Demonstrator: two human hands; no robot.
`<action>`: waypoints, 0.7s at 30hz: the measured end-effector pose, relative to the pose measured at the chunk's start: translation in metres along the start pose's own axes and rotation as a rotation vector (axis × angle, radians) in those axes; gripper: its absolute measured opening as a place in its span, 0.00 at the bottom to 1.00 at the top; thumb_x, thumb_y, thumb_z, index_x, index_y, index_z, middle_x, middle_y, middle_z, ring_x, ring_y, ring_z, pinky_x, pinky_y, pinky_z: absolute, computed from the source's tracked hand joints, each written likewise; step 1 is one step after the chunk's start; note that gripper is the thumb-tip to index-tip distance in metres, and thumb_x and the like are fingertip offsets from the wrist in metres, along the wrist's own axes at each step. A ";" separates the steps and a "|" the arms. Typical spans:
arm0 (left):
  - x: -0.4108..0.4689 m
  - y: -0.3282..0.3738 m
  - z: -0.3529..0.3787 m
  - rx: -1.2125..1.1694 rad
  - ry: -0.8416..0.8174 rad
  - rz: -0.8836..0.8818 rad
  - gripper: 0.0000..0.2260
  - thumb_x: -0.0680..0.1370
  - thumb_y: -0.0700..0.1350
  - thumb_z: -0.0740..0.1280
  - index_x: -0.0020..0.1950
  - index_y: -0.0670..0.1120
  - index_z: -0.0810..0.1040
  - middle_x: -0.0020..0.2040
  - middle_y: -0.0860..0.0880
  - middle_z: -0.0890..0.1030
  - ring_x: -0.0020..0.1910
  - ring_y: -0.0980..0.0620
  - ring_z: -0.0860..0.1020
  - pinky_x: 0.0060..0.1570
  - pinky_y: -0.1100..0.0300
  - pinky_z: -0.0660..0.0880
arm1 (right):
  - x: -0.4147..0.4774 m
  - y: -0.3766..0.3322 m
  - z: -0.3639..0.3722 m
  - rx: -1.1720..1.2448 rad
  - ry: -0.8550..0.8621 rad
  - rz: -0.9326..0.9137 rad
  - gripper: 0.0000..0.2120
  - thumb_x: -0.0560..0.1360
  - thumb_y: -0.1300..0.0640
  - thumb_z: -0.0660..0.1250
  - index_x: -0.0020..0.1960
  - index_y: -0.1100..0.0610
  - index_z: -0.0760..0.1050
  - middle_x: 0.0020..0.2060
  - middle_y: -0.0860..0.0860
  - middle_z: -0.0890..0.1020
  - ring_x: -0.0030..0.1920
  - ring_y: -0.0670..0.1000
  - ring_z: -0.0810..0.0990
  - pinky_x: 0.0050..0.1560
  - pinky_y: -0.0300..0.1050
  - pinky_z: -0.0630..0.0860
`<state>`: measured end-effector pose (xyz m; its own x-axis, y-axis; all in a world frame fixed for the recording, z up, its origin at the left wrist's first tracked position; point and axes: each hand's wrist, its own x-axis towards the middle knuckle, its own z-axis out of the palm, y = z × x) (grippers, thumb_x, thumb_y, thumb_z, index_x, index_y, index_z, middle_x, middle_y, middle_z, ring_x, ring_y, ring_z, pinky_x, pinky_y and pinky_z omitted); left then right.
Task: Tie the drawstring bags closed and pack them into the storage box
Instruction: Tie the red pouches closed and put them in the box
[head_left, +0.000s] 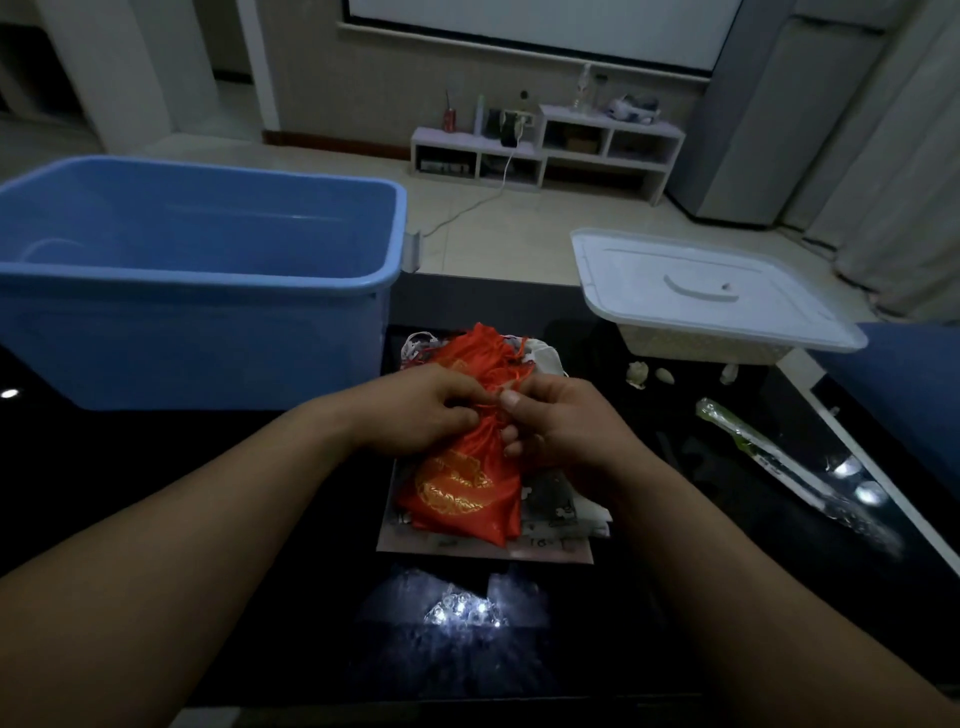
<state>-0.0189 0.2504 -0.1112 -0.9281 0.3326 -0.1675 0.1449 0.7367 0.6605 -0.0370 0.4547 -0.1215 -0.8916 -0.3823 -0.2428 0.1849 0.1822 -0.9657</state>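
two hands meet over the dark bench (156, 441): the left hand (421, 410) and the right hand (566, 431) each pinch the orange cord (500, 385) at the neck of a red drawstring bag (462, 486). the bag lies on a pile of other bags (553, 501), and the blue storage box (197, 338) stands open just left of it.

Left hand (421, 408) and right hand (558, 426) meet, fingers apparently curled, pinching.

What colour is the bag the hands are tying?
Red-orange with a gold pattern, seen in the head view: the drawstring bag.
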 end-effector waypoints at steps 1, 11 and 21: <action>0.001 -0.001 -0.001 -0.025 0.013 0.008 0.10 0.84 0.49 0.67 0.63 0.57 0.82 0.55 0.59 0.84 0.53 0.61 0.82 0.55 0.62 0.77 | 0.000 0.000 -0.001 -0.033 -0.002 -0.007 0.07 0.84 0.59 0.66 0.50 0.61 0.80 0.33 0.56 0.81 0.31 0.50 0.79 0.35 0.45 0.78; 0.005 0.005 0.000 0.003 0.282 0.057 0.13 0.86 0.48 0.61 0.42 0.46 0.74 0.37 0.53 0.75 0.34 0.58 0.71 0.38 0.57 0.67 | 0.003 -0.001 0.001 -0.104 0.064 -0.069 0.05 0.84 0.60 0.66 0.51 0.62 0.77 0.33 0.57 0.80 0.29 0.51 0.79 0.29 0.41 0.77; -0.004 0.012 0.007 -0.133 -0.058 -0.008 0.17 0.87 0.50 0.59 0.47 0.44 0.83 0.40 0.48 0.86 0.36 0.55 0.80 0.42 0.59 0.75 | 0.003 0.000 0.000 -0.161 -0.011 -0.095 0.06 0.84 0.65 0.63 0.50 0.60 0.78 0.35 0.56 0.80 0.33 0.49 0.79 0.35 0.40 0.78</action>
<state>-0.0112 0.2624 -0.1074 -0.9070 0.3632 -0.2130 0.0870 0.6566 0.7492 -0.0401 0.4536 -0.1227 -0.8970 -0.4146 -0.1532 0.0306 0.2875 -0.9573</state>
